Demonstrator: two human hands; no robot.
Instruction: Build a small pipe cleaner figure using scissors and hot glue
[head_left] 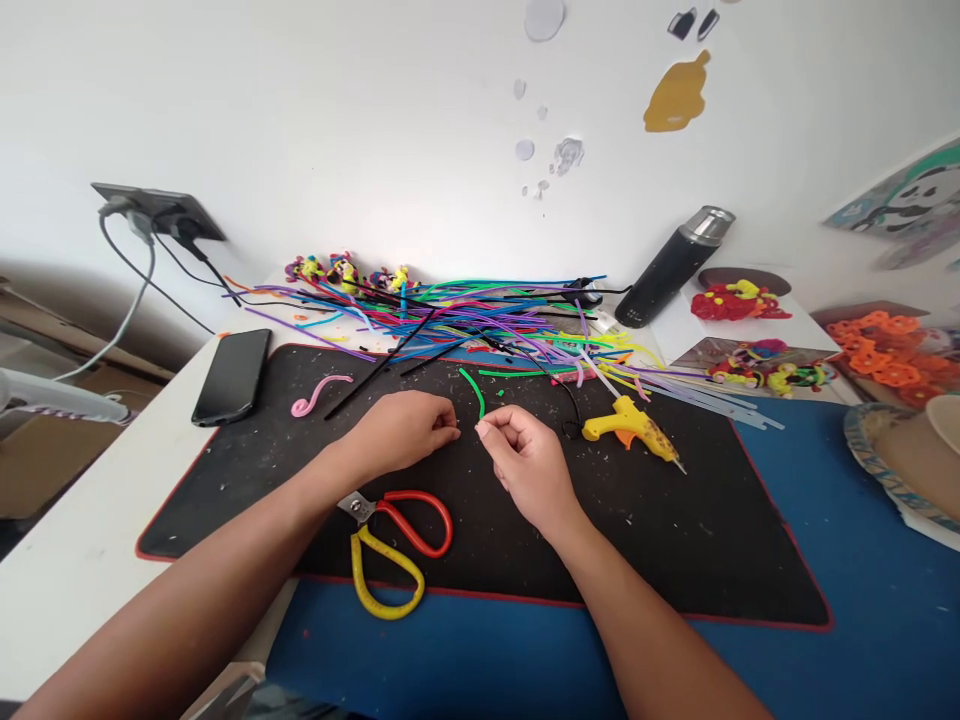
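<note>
R hand (529, 470) is on it: thumb & forefinger pinched on the lower end of a short green pipe cleaner (475, 388), out over the black mat (675, 540). L hand (401, 430) is just beside, fingers curled in; can't tell if it's gripping anything. Progress? Early on this pc, I'd guess: length looks cut, no coil or twist in it yet. One pink curl (301, 407) looks done, lying over L on the mat, & small figures (345, 270) are at the back by the loose bundle (450, 320). Bending's prob what's left. Looks-wise: bright green, slim, gently bowed, top end free & leaning L.
</note>
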